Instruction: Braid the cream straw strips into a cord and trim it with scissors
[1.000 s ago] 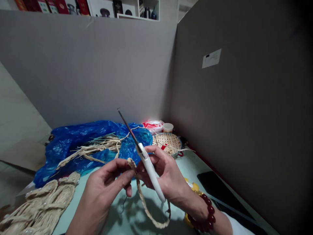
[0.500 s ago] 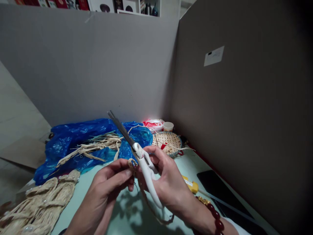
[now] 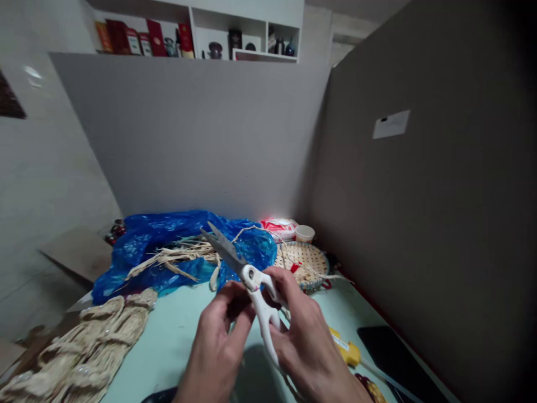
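Observation:
White-handled scissors (image 3: 259, 299) rest in my right hand (image 3: 304, 330), whose fingers are closed round the handles. Their metal blades point up and left, slightly parted at the tips. My left hand (image 3: 220, 341) is beside the handles, its thumb and fingers pinched together. The small straw piece between those fingers is mostly hidden now. A bit of straw strand (image 3: 290, 385) shows under my right hand. Dried straw strips (image 3: 176, 258) lie on a blue plastic bag (image 3: 134, 240) beyond the hands.
Woven straw pieces (image 3: 96, 352) with clear beads lie at left. A woven basket (image 3: 304, 258), paper cup (image 3: 305, 233) and red-white packet (image 3: 279, 226) stand at the back. A yellow glue gun (image 3: 347, 350) and black flat object (image 3: 392, 352) lie right. Grey partitions (image 3: 201, 134) enclose the table.
The view has tilted up, showing more of the shelf. The scissor blades have parted from nearly closed. My left fingers have turned, covering the straw piece that showed before.

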Available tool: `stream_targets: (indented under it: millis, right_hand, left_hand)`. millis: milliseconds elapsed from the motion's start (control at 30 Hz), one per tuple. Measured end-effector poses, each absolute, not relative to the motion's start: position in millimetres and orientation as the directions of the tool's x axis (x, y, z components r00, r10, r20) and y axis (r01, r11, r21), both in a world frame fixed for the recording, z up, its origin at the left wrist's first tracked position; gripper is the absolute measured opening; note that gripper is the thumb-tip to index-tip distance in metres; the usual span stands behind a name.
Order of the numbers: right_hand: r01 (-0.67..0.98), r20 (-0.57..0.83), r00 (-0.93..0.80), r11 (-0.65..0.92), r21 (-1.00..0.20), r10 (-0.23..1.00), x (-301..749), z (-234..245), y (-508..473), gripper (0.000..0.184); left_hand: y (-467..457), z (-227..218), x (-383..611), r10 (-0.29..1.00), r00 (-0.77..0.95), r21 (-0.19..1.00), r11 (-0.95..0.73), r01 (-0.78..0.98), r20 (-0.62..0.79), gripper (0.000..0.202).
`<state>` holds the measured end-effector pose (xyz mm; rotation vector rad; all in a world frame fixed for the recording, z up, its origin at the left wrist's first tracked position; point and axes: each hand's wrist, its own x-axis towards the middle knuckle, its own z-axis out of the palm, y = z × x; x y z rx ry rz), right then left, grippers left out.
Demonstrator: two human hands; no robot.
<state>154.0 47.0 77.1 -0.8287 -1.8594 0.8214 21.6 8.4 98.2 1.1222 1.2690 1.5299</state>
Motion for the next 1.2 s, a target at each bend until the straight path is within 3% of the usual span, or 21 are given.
stream_targets:
  millis: [200,433,600,800,900,1000,1100,1200]
  right_hand:
    - [0.258,0.508,-0.375,0.614,-0.746,0.775,158,74,57,0.058]
    - [0.045,0.410,-0.449,0.478,-0.877,0.794,159,84,62,0.045]
    - [0.028,0.384,-0.497,0.456,-0.890,0.779,161,86,62,0.045]
    - [0.097,0.376,-0.528,0.494,-0.864,0.762,168,87,68,0.047]
    - [0.170,0.407,-0.519,0.558,-0.812,0.751,170,84,70,0.048]
    - [0.315,0.492,-0.473,0.662,-0.680,0.731,173,74,74,0.049]
    - [0.449,0.605,-0.422,0.735,-0.508,0.675,176,63,79,0.045]
    - [0.459,0.630,-0.455,0.772,-0.439,0.629,178,59,82,0.047]
  left_hand:
    - [14,94,14,0.970,-0.177,0.983,-0.176,-0.049,0.165,0.005]
    - [15,107,15,0.967,-0.161,0.975,-0.210,-0.077,0.195,0.013]
    - [14,104,17,0.970,-0.182,0.969,-0.189,-0.159,0.160,0.013]
    - [11,98,16,0.967,-0.133,0.975,-0.210,0.074,0.218,0.024]
    - [10,97,16,0.949,-0.135,0.943,-0.251,0.219,0.284,0.023]
    - [10,97,16,0.922,-0.113,0.894,-0.320,0.314,0.370,0.028]
    - [11,96,17,0.910,-0.162,0.896,-0.321,0.306,0.382,0.029]
    - [12,94,18,0.912,-0.194,0.915,-0.307,0.262,0.361,0.029]
